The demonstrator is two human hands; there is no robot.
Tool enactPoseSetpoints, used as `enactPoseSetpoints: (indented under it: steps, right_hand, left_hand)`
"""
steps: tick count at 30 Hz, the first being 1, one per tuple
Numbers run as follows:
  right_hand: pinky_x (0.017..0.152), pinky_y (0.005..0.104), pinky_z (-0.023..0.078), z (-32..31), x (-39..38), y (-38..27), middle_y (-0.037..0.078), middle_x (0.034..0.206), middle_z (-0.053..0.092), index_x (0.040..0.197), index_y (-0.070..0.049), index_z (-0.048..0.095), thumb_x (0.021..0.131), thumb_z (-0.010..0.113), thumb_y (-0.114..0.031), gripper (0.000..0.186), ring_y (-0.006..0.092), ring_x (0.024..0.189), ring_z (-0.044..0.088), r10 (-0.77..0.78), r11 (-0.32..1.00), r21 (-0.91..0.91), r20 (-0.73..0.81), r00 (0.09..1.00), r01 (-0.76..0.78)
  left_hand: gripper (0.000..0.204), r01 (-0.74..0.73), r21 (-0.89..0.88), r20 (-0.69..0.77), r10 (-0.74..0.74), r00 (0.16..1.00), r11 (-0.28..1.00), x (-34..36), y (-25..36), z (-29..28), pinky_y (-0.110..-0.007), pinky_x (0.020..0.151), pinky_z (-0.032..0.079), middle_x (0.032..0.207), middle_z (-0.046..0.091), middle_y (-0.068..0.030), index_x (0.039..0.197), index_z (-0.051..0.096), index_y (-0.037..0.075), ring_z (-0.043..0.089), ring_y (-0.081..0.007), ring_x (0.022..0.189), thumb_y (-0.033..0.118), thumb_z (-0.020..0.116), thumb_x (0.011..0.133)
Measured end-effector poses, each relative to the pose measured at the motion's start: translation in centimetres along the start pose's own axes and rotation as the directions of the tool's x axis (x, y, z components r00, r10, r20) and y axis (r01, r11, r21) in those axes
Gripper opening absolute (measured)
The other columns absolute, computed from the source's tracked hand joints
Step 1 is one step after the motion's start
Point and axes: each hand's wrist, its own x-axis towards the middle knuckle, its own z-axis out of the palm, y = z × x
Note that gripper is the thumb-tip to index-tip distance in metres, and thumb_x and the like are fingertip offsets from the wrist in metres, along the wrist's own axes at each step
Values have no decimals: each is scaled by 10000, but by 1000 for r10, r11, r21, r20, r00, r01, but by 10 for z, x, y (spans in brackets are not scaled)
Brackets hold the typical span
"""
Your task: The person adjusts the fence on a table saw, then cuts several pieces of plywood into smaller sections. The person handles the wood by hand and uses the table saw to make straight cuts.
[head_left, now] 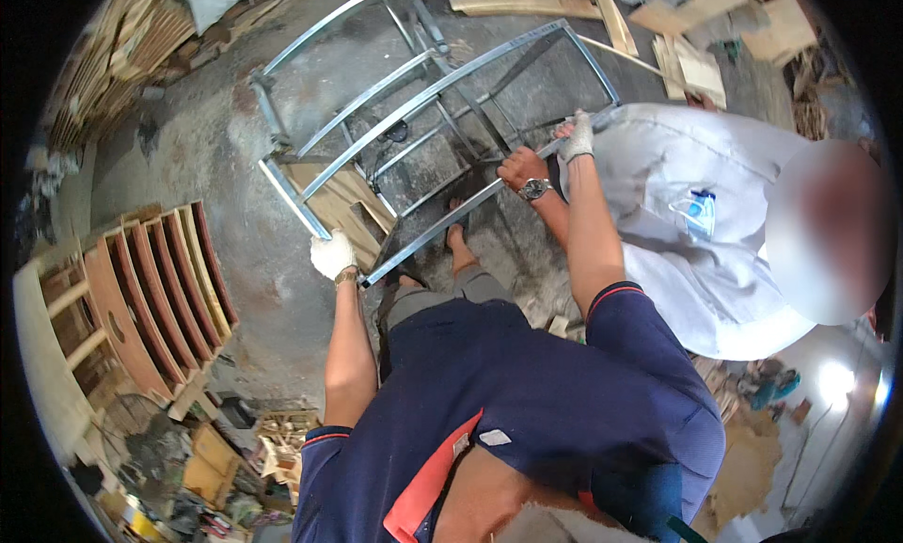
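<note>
My left hand [333,255], in a white glove, is closed round the near left corner of a silvery metal tube frame [433,231]. Also gloved, my right hand [577,143] grips the same near rail toward its right end. Between my hands, closer to the right one, a co-worker's bare hand [524,170] with a wristwatch [534,188] also holds this rail. The frame has long parallel rails and crossbars, with a second framed section [329,25] reaching away on the far side. Whether both sections are joined cannot be made out.
The co-worker in a grey shirt [649,157] leans in close on my right. A wooden board [334,199] shows through the frame. Curved slatted wooden pieces [165,298] stand at left. Stacked planks [141,35] and cut boards [696,7] lie at the back on the concrete floor [273,336].
</note>
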Motion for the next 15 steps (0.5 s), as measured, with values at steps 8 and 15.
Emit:
enactPoseSetpoints:
  steps: [8,15]
  right_hand:
    - [414,324,287,-38,-38,14,-26,521,302,674,-163,368,925,478,-391,357,145,402,294,17,998,67,-133,991,-9]
    - [413,338,255,-39,-57,20,0,568,310,756,-139,404,875,504,-312,233,157,426,292,28,999,39,-309,951,-17]
  left_hand:
    - [235,-116,35,-13,116,993,993,15,0,-3,-473,632,502,702,654,-231,784,627,-14,653,-413,663,209,665,724]
    - [207,-120,46,30,118,993,992,23,-2,-5,-474,657,510,734,666,-234,834,647,-12,662,-424,703,172,643,740]
